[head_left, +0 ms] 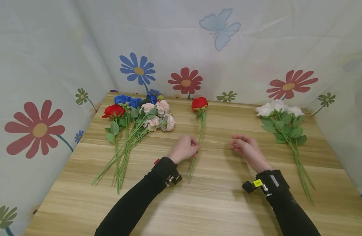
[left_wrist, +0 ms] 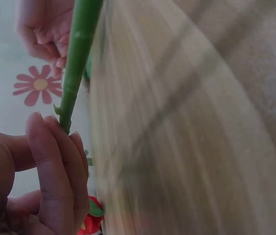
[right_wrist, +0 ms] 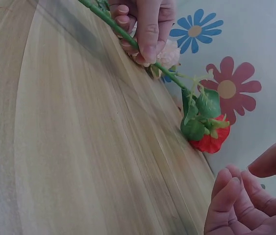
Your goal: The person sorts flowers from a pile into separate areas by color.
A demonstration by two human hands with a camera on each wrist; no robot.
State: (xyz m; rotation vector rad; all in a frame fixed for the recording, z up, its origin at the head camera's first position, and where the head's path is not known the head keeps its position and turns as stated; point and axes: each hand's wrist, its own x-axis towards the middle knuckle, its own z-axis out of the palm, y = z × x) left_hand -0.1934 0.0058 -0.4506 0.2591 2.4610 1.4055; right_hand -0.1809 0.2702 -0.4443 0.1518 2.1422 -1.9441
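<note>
A single red rose [head_left: 200, 104] lies in the middle of the wooden table with its bloom toward the back wall. My left hand [head_left: 184, 149] pinches its green stem [left_wrist: 79, 54] between thumb and fingers, about midway along. In the right wrist view, that stem slants down to the leaves and red bloom [right_wrist: 211, 139], past the left hand's fingers [right_wrist: 148, 34]. Apart from the rose, on its right, my right hand [head_left: 248, 150] hovers over the table with loosely curled fingers [right_wrist: 231, 196] and holds nothing.
On the left lie blue roses [head_left: 123, 99], another red rose [head_left: 113, 111] and pink roses [head_left: 163, 107], their stems crossing. White roses [head_left: 276, 106] lie at the right. A floral-print curtain [head_left: 175, 36] borders the table [head_left: 216, 203] at the back and sides.
</note>
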